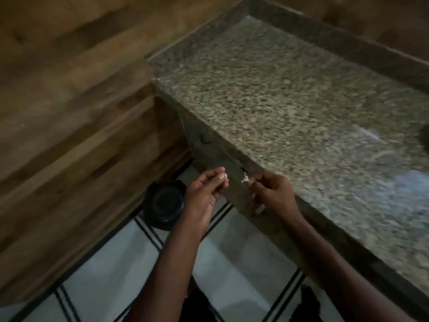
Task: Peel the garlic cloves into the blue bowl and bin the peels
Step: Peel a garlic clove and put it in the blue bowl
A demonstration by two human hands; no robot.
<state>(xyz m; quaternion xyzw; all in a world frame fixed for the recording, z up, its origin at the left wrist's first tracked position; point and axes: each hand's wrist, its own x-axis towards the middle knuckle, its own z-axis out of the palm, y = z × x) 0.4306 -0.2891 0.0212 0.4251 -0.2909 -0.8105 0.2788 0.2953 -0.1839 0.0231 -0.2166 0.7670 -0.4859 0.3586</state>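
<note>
Beside the front edge of a speckled granite counter (290, 108), a person's two bare hands are held out in front of the body, above a pale tiled floor (236, 263) with dark stripes. Left hand (204, 196) is raised with the palm turned inward and the fingers gently bent, the fingertips drawn together; something small and pale shows at the tips, but blur makes it impossible to tell whether that is a garlic clove or just a fingernail. Right hand (274, 194) sits close beside it, not touching, with the fingers curled and the thumb and forefinger pinching a small white scrap of garlic peel (245, 178), which sticks up from the pinch in front of the counter's edge. Down on the floor, below and to the left of the left hand, stands a round black bin (164, 205) with its dark opening facing upward, tucked into the corner where the counter meets a wood-panelled wall (69, 101). No blue bowl can be seen from this angle. Much of the scene is dim and softened by motion blur.
</note>
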